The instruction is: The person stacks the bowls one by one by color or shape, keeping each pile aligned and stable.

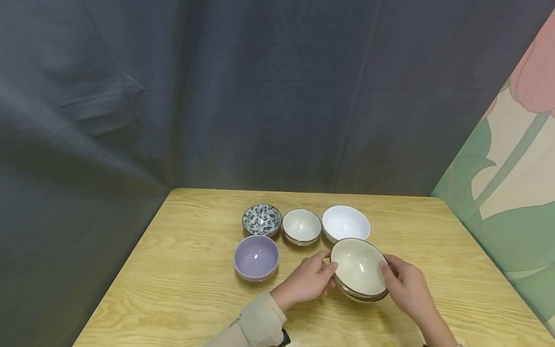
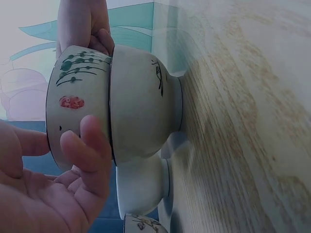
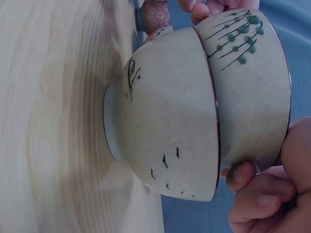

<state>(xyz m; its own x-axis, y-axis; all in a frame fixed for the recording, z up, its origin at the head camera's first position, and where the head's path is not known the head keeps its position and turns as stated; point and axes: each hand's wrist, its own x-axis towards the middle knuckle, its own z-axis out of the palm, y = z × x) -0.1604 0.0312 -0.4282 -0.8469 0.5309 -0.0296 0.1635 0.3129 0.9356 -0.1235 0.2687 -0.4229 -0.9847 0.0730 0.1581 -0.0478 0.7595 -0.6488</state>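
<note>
Both hands hold a cream bowl [image 1: 359,266] with a dark rim, painted outside with green sprigs and a red mark. A larger cream bowl [image 2: 141,104] stands on the table right under it, and the held bowl's lower part sits within its rim. My left hand [image 1: 307,280] pinches the upper bowl from the left, thumb at the rim and fingers along its outer wall. At the opposite side, my right hand [image 1: 407,288] grips it with the thumb over the rim and curled fingers [image 3: 260,199] below. The upper bowl's foot is hidden inside the larger bowl.
Behind the hands stand a white bowl [image 1: 346,224], a small cream bowl [image 1: 301,226] and a leaf-patterned bowl [image 1: 262,220]. A purple bowl [image 1: 256,258] is to the left, on the wooden table [image 1: 173,289]. A dark curtain [image 1: 277,96] hangs behind.
</note>
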